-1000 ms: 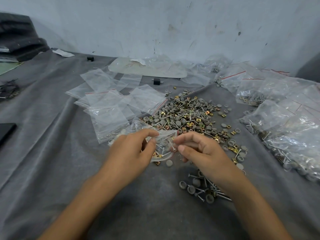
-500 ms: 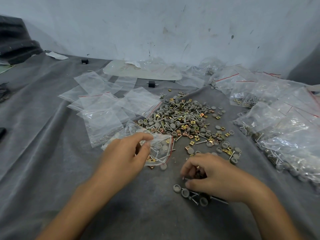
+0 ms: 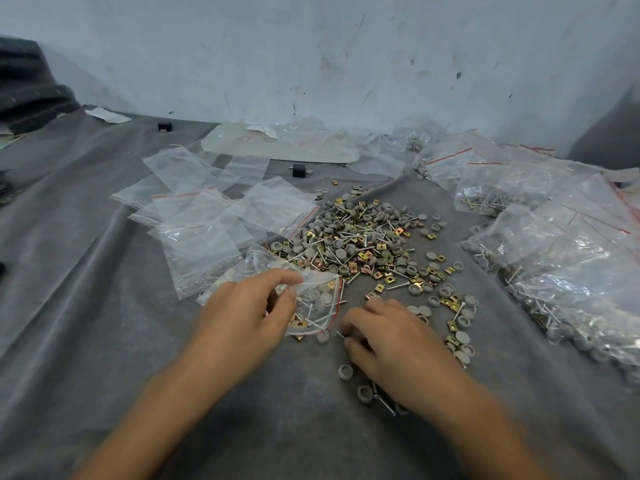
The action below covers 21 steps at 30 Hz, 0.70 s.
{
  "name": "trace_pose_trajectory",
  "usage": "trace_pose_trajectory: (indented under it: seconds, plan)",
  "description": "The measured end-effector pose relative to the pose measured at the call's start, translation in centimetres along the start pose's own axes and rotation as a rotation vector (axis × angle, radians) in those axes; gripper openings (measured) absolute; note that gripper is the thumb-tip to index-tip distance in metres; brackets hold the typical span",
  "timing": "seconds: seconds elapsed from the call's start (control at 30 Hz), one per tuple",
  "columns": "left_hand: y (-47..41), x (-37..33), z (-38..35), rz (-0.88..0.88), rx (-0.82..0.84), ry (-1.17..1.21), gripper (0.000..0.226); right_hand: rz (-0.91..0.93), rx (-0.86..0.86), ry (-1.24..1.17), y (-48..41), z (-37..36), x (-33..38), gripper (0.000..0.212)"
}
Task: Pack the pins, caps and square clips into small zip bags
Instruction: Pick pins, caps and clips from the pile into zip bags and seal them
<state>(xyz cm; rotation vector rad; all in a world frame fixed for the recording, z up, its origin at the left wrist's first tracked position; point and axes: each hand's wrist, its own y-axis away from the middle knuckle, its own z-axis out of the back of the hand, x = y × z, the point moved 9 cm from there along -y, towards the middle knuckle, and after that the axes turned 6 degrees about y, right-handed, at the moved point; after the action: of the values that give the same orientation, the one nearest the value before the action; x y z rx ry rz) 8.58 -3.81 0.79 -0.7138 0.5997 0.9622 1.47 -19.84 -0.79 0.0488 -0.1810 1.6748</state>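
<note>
**Right hand back on the loose parts**

Left hand (image 3: 242, 320) pinches the part-filled bag (image 3: 318, 299) at its mouth, on the near side of the pile (image 3: 363, 244). Right hand (image 3: 388, 344) has left the bag mouth and dropped onto loose pins (image 3: 382, 403) and caps (image 3: 345, 372) nearer than the pile. Its fingers are curled; can't tell if they hold anything. Looks like another load is coming, so the bag isn't done. Scribble on the sheet (image 3: 277, 143) behind the pile is unreadable.

Grey cloth (image 3: 104, 341): loose parts pile (image 3: 356, 244), zip bags (image 3: 201, 230)

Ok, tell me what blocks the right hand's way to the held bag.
Nothing visible does. Between the right hand and the bag that the left hand pinches lie only bare cloth, one loose cap and a pin.
</note>
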Motion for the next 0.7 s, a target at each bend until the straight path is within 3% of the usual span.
trace_pose_trajectory:
  seconds: [0.23,0.7]
  plan:
    - [0.1,0.0,0.0,0.011,0.01,0.003,0.025,-0.072,-0.012,0.119,-1.4,-0.6,0.7,0.024]
    - [0.0,-0.1,0.1,0.008,0.008,-0.018,0.022,-0.109,0.098,0.087,-0.2,0.1,-0.1,0.011]
